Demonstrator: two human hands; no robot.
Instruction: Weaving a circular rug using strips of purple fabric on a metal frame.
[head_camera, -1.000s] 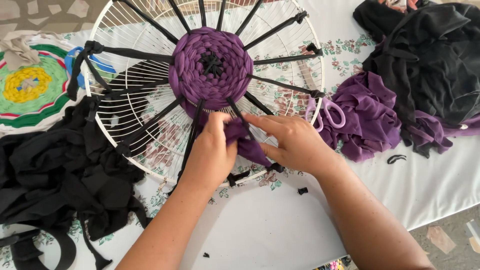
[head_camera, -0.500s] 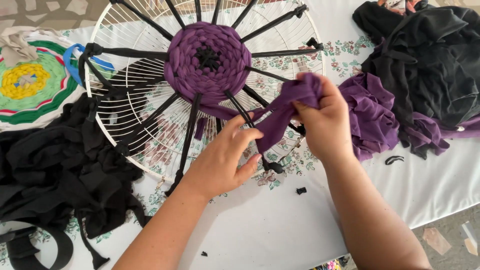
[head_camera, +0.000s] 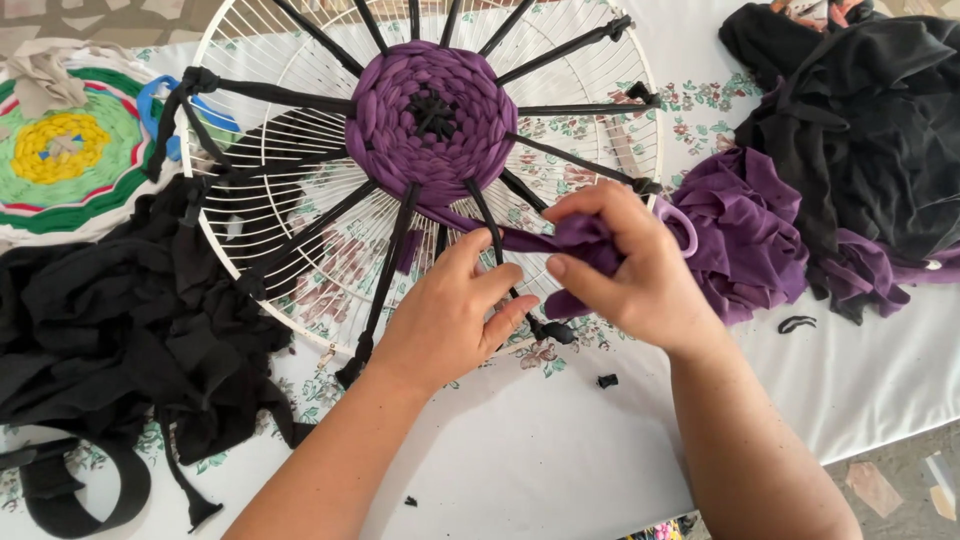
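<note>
Over one round white wire frame (head_camera: 262, 150), the right hand (head_camera: 640, 275) pinches one purple fabric strip (head_camera: 520, 238) (running from the woven purple disc (head_camera: 430, 118)), while the left hand (head_camera: 450, 315), half-open, touches a black spoke (head_camera: 487, 222).

**Open cloth in front, piles on both flanks**

Bare white surface (head_camera: 560, 440) lies open between the forearms and toward the near edge, dotted only by small black scraps (head_camera: 607, 380). The wire frame (head_camera: 300, 250) with its black spokes fills the middle. A black fabric heap (head_camera: 110, 320) blocks the left; purple fabric (head_camera: 750, 240) and black cloth (head_camera: 870, 120) crowd the right.
</note>
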